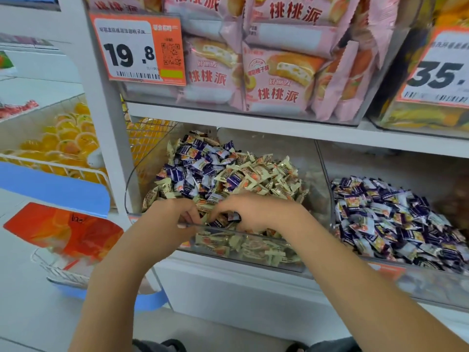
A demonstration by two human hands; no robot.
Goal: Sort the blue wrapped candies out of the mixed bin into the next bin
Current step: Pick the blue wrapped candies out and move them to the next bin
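Landmark: mixed bin [299, 264], a clear tub on the lower shelf; every place below is given from it.
Contents: cream wrapped candies [264, 174] fill its near and right part, while blue wrapped candies [193, 171] lie thickest toward its back left.
Next bin [431, 280]: stands touching the mixed bin's right wall and already holds a heap of blue wrappers only.
Left hand [170, 217]: over the mixed bin's front rim at the left, fingers curled down into the pile; whether they have hold of a candy I cannot tell.
Right hand [256, 212]: just inside the front rim, beside the left hand, fingers bent, with a dark blue piece [234, 216] showing at the fingertips, seemingly pinched there, though the grip is partly hidden.
Step in hand: picking blues from the front edge, by my reading; many remain at the back.
Risk, spill: the hands work right at the low front rim, so a raking pull could flick candies over it.
Risk, mixing: cream pieces lie tangled round the blue one, and a broad grab could carry one across to the next bin.
Risk, drop: a light pinch may let go while crossing the dividing wall.
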